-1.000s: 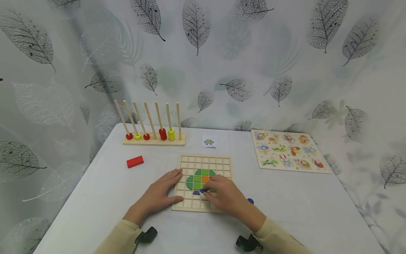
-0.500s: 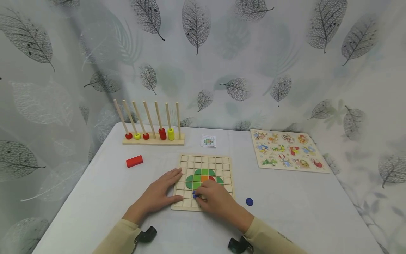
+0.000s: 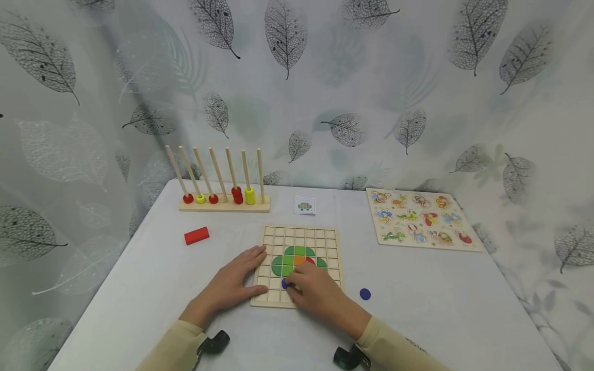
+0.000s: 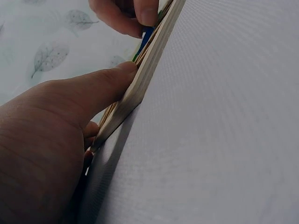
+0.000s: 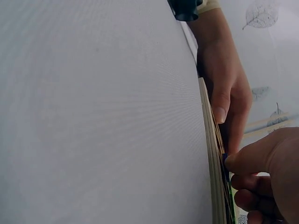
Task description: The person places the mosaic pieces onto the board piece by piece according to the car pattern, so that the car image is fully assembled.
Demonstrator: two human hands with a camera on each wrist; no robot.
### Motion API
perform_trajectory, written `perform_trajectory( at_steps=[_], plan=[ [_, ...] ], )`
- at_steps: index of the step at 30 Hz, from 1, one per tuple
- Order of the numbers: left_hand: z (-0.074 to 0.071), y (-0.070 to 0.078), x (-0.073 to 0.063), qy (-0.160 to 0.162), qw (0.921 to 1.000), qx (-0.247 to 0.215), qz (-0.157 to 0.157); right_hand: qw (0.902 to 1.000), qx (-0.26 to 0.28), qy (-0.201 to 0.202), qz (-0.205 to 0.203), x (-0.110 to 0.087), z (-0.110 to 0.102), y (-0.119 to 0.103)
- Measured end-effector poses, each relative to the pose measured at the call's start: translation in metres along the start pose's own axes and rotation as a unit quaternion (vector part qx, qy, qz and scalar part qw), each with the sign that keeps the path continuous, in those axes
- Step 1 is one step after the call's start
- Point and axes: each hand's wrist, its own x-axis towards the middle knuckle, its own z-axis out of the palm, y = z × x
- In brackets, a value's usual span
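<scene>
A square wooden grid board [image 3: 273, 296] lies on the table, with green pieces [image 3: 288, 260], an orange piece [image 3: 299, 260] and a partly covered red piece [image 3: 310, 261] set in its cells. My left hand [image 3: 230, 282] rests on the board's left side, fingers spread and thumb on the near part. Over the lower middle cells, my right hand [image 3: 317, 295] pinches a small blue piece [image 3: 284, 283] between thumb and forefinger, right at the surface. The left wrist view shows this blue piece [image 4: 146, 36] under the fingertips. The right hand covers several cells.
A blue disc [image 3: 365, 294] lies right of the board. Behind are a peg stand [image 3: 225, 206] with red and yellow beads, a small pattern card [image 3: 304, 205] and a red block [image 3: 197, 235]. An insect puzzle board [image 3: 424, 219] stands at the far right.
My right hand has moved left and slightly nearer, with the blue piece, to where a blue half-disc lay. This uncovered the green piece at right and the whole blue disc. The left hand stays put.
</scene>
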Motion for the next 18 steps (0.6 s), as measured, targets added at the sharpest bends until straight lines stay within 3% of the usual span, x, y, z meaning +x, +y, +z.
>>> perform_trajectory(
  at_steps=[14,18],
  plan=[
    [0.0,0.0,0.0,0.0,1.0,0.0,0.004,0.9999,0.005,0.011,0.005,0.0,-0.003,0.0],
    [0.0,0.001,0.0,-0.001,1.0,-0.002,0.0,0.9996,0.003,0.0,0.028,-0.001,-0.011,0.001]
  ],
)
